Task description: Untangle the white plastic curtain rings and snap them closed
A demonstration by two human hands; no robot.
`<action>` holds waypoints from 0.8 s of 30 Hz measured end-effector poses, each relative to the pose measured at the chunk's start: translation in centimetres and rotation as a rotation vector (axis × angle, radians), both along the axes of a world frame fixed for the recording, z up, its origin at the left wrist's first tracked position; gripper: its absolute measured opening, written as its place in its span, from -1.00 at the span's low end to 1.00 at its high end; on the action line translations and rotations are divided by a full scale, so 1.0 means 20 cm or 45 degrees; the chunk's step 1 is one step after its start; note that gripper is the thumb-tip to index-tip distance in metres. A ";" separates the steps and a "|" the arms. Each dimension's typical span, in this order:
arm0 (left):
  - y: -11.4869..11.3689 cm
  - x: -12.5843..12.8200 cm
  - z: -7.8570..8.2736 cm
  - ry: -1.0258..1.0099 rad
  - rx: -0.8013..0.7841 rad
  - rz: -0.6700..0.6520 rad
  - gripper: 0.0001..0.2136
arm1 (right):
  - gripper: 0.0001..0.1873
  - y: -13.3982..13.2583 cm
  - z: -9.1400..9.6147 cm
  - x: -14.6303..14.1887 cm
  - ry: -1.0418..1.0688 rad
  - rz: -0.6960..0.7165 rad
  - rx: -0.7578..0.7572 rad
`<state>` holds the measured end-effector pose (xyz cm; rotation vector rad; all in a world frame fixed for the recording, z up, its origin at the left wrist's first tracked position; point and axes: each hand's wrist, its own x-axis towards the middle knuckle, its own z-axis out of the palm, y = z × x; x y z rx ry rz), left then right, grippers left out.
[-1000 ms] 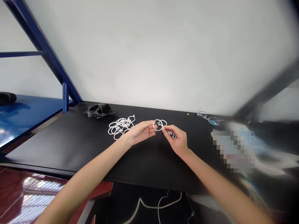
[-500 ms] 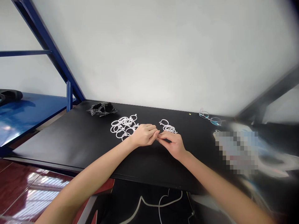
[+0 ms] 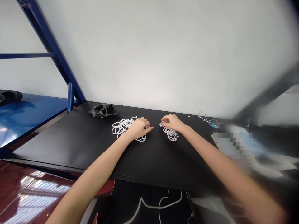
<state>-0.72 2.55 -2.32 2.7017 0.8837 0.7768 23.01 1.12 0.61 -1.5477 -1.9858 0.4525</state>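
On the black table (image 3: 70, 140) lie two heaps of white plastic rings. The larger heap (image 3: 121, 126) is on the left, and my left hand (image 3: 139, 128) rests on its right side with fingers curled down over a ring. The smaller heap (image 3: 172, 134) lies to the right of it. My right hand (image 3: 172, 123) hovers at that heap's far end, with fingertips pinched on a ring at the top of it. The hands are a short gap apart.
A crumpled black bag (image 3: 102, 110) sits at the back left of the table, and a pair of glasses (image 3: 207, 120) at the back right. A pixelated object (image 3: 233, 144) lies at the right. A blue metal frame (image 3: 70, 93) stands left; a white cable (image 3: 161, 202) hangs below the front edge.
The hands were together in mid-table working one ring. They have parted and moved away from me: the left onto the large heap, the right to the small heap.
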 end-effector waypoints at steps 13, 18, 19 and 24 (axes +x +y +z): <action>-0.13 0.05 0.07 -0.252 -0.071 -0.008 -0.53 | -0.80 -0.19 0.01 -0.18 0.372 0.029 0.273; -0.24 0.11 0.06 -0.355 -0.263 -0.092 -0.70 | -0.75 -0.39 -0.11 -0.27 0.864 0.022 0.269; -0.25 0.12 0.05 -0.347 -0.245 -0.076 -0.69 | -0.75 -0.42 -0.12 -0.29 0.885 0.012 0.262; -0.24 0.11 0.01 -0.282 -0.071 -0.069 -0.63 | -0.83 -0.47 -0.13 -0.33 0.858 0.067 0.296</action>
